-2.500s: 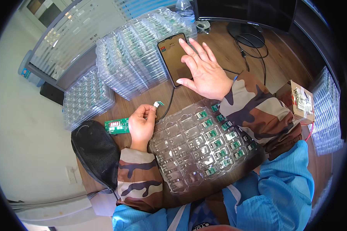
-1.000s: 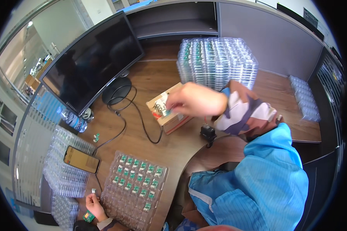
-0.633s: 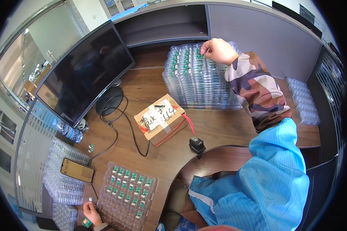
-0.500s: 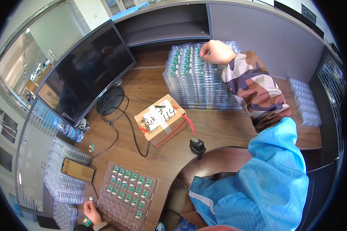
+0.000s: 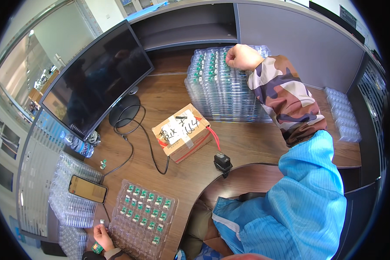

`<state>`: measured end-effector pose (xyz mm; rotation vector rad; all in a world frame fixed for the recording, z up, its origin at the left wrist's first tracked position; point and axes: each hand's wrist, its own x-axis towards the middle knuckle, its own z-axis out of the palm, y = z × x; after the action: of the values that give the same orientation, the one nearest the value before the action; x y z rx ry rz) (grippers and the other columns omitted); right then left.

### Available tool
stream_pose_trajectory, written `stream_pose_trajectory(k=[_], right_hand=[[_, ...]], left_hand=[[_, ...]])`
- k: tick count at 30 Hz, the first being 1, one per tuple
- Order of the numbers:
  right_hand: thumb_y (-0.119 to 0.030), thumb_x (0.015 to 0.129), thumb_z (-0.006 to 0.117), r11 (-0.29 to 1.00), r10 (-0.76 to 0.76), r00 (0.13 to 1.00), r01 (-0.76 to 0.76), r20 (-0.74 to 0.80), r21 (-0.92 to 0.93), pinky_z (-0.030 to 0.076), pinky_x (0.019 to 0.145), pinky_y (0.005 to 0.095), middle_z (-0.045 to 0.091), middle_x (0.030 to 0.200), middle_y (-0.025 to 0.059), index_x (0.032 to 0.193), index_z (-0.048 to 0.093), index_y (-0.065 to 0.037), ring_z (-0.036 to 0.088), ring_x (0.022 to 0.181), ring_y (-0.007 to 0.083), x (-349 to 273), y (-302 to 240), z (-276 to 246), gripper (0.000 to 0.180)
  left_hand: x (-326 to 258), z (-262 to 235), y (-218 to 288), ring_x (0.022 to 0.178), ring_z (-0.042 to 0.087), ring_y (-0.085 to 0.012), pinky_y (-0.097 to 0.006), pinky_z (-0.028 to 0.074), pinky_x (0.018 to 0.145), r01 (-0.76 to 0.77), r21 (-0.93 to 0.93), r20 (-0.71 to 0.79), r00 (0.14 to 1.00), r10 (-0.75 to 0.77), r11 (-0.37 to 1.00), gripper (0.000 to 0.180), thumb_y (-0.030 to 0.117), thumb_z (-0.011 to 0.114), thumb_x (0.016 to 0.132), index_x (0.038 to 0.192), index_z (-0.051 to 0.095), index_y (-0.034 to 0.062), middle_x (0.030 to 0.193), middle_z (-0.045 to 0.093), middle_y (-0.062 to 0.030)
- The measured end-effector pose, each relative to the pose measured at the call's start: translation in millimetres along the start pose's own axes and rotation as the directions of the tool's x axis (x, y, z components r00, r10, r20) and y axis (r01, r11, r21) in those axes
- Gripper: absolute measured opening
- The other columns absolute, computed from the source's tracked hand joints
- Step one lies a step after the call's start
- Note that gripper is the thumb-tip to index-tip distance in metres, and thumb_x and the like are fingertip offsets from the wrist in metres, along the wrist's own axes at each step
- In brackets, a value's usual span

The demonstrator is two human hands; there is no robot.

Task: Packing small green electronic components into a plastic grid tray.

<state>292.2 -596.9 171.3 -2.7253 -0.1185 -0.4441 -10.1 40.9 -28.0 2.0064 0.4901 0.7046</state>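
My right hand [image 5: 243, 57] reaches to the top of a tall stack of clear plastic trays [image 5: 223, 102] at the back of the desk. Its thumb and fingers are pinched together over the top tray, among small green circuit boards [image 5: 211, 66]; what they hold is hidden. At the lower left, my left hand [image 5: 102, 238] is closed, with a small whitish piece [image 5: 102, 221] sticking out at its fingertips. Right beside it lies a clear tray [image 5: 136, 232] with several small green and white boards in its upper pockets. A green board [image 5: 97, 248] shows under my left wrist.
A taped cardboard box [image 5: 184, 134] with red wires to a black switch [image 5: 222, 163] sits mid-desk. A phone [image 5: 88, 189] lies on stacked clear trays [image 5: 69, 208] at left. A monitor [image 5: 97, 82], black cable [image 5: 149, 145] and water bottle [image 5: 78, 145] stand behind; more trays [image 5: 343, 115] lie right.
Both hands stay almost in place. My right hand shifts very slightly over the top tray, its fingers still pinched. The whole view has moved a little.
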Motion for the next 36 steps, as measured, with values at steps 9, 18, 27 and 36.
stream_pose_trajectory(k=[9,18,27,36], right_hand=[[-0.013,0.066,0.058,0.986,-0.167,0.981,0.168,-0.094,0.0,0.048,0.065,0.0343,0.062,0.07,0.0131,0.076,0.066,-0.009,0.061,0.067,0.0266,0,15,9,0.013],[-0.01,0.066,0.058,0.978,-0.186,0.976,0.173,-0.114,-0.118,0.048,0.064,0.0335,0.062,0.072,0.0161,0.077,0.065,0.0,0.06,0.065,0.0288,-6,4,10,0.015],[-0.01,0.075,0.056,0.847,-0.519,0.822,0.532,-0.234,-0.006,0.045,0.073,0.0337,0.061,0.084,0.0145,0.08,0.061,0.002,0.058,0.081,0.0284,-31,-50,0,0.014],[-0.004,0.075,0.057,0.523,-0.802,0.595,0.669,0.041,0.528,0.044,0.075,0.0319,0.06,0.085,0.0129,0.089,0.06,0.0,0.056,0.083,0.0257,-126,-175,38,0.015]], left_hand=[[0,8,18,0.052,0.042,-0.0056,-0.019,0.034,0.048,-0.031,0.015,0.021,0.999,0.031,0.999,0.014,0.011,0.053,0.085,0.074,0.051,0.0027,0.059,0.047,0.001],[-3,4,15,0.053,0.042,-0.0056,-0.019,0.034,0.049,-0.043,0.014,0.011,0.999,0.043,0.999,0.013,0.01,0.053,0.084,0.074,0.052,0.0019,0.059,0.047,0.0008],[-14,3,28,0.058,0.043,-0.0056,-0.02,0.035,0.052,-0.05,-0.009,0.04,0.998,0.05,0.999,0.012,0.01,0.054,0.084,0.078,0.055,0.0,0.065,0.051,0.0015],[-6,16,26,0.055,0.049,-0.0048,-0.018,0.04,0.052,0.024,-0.079,-0.022,0.999,-0.026,0.997,0.012,0.013,0.057,0.083,0.079,0.058,0.0014,0.063,0.055,0.0006]])
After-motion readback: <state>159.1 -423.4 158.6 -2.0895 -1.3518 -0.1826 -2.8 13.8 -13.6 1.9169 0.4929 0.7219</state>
